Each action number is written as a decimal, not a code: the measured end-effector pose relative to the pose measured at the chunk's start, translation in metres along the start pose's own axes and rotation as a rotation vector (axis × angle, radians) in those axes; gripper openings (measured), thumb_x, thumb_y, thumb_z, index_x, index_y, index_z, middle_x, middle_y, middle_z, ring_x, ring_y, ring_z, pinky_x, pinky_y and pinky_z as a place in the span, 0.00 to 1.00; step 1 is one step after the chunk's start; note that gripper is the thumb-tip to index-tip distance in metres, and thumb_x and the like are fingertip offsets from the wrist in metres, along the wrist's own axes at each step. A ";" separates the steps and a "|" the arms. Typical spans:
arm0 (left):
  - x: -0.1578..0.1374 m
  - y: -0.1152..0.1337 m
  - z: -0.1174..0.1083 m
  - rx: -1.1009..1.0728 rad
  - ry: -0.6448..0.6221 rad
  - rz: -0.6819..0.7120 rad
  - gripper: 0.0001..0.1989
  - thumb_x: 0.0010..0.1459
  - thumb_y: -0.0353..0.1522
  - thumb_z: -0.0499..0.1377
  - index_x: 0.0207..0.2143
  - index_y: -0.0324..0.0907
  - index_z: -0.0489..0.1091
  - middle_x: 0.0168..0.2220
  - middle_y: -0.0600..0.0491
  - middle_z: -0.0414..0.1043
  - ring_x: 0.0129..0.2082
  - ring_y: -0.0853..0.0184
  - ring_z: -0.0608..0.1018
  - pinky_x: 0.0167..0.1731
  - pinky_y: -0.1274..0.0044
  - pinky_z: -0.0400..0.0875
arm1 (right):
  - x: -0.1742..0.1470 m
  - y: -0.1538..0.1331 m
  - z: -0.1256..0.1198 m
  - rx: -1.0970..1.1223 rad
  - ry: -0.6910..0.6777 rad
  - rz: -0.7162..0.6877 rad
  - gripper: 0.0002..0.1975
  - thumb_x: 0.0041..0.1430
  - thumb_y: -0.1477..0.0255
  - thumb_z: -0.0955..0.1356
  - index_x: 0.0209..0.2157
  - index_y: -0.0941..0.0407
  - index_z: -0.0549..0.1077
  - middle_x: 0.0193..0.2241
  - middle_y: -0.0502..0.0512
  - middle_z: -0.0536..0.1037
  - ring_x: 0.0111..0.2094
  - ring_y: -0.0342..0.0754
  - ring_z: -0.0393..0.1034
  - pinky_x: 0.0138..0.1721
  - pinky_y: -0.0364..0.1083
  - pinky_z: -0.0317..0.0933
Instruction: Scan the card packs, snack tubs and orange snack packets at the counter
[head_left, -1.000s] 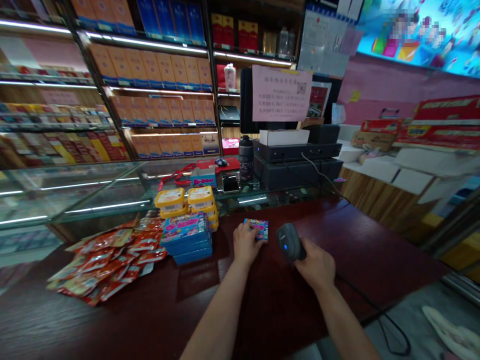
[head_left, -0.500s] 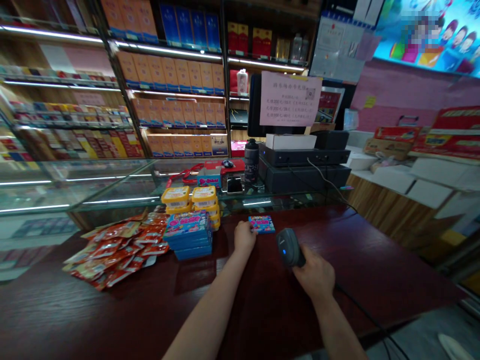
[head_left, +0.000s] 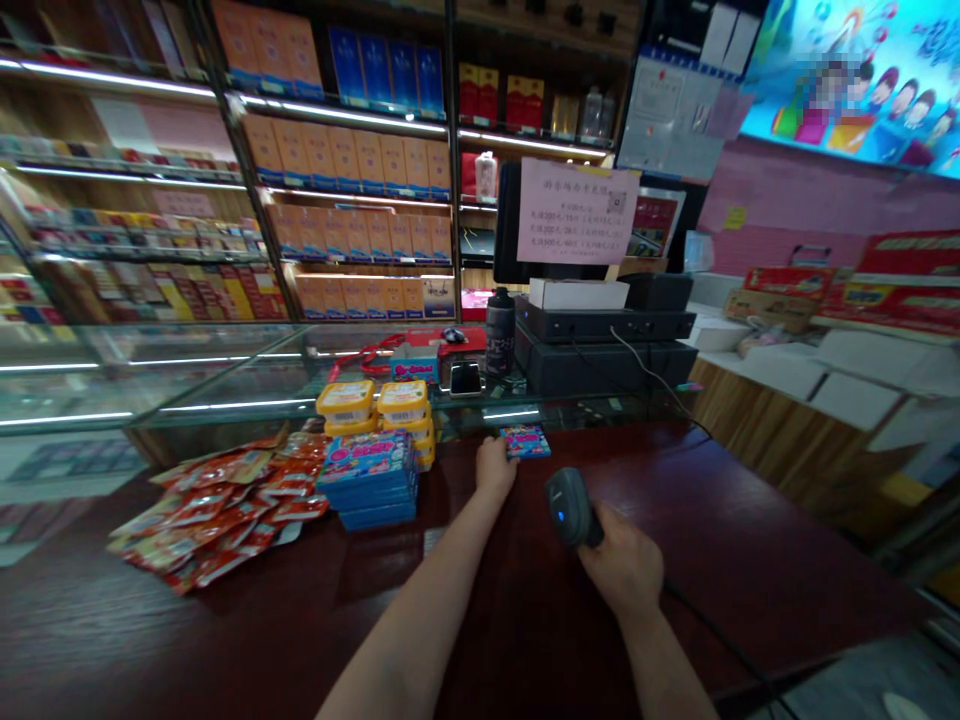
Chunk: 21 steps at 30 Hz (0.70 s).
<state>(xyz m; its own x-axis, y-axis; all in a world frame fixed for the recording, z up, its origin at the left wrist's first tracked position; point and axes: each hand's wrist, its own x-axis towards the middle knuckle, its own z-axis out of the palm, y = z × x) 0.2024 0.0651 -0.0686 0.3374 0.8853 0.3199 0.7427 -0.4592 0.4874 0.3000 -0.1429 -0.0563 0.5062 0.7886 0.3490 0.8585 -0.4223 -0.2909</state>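
My left hand is closed on the left edge of a flat blue-and-pink box, which lies on the dark red table near the glass counter. In my right hand is a dark barcode scanner, held by its handle with a blue light showing on its head; its cable trails to the lower right. Left of my left hand stands a stack of matching blue boxes. Yellow-lidded tubs are stacked just behind them. A heap of red-and-orange packets lies further left.
The glass counter borders the table's far side. On it stand a dark bottle, a phone, an opened blue box and a monitor bearing a pink sign. Cartons are piled at right; stocked shelves rise behind.
My left hand and the flat box have shifted slightly away from me, toward the glass counter. The scanner stays in my right hand, a little nearer the left. The view has tilted slightly.
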 end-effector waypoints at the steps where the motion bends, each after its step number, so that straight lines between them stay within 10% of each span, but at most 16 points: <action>1: -0.004 0.000 -0.005 0.012 -0.001 0.028 0.11 0.52 0.29 0.61 0.39 0.37 0.74 0.38 0.46 0.71 0.39 0.63 0.74 0.41 0.76 0.66 | 0.000 0.000 0.000 -0.008 -0.001 -0.001 0.09 0.54 0.72 0.66 0.39 0.54 0.72 0.33 0.53 0.79 0.34 0.49 0.74 0.30 0.44 0.52; 14: -0.079 -0.012 -0.124 0.139 0.143 0.529 0.16 0.60 0.29 0.51 0.47 0.46 0.72 0.50 0.46 0.69 0.52 0.60 0.68 0.53 0.66 0.64 | -0.010 0.001 -0.003 -0.091 -0.048 -0.007 0.12 0.57 0.69 0.65 0.43 0.52 0.72 0.36 0.54 0.79 0.34 0.51 0.74 0.30 0.45 0.56; 21: -0.108 -0.053 -0.161 0.302 0.384 0.268 0.25 0.55 0.27 0.55 0.57 0.42 0.65 0.60 0.39 0.62 0.63 0.50 0.59 0.62 0.52 0.41 | -0.014 0.001 -0.008 -0.081 -0.087 -0.027 0.10 0.59 0.66 0.64 0.41 0.52 0.72 0.36 0.54 0.79 0.35 0.53 0.75 0.29 0.46 0.53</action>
<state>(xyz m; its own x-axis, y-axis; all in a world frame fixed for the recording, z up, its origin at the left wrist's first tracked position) 0.0336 -0.0178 0.0020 0.3447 0.6242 0.7011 0.8115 -0.5736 0.1117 0.2943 -0.1574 -0.0540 0.4768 0.8345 0.2762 0.8773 -0.4322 -0.2086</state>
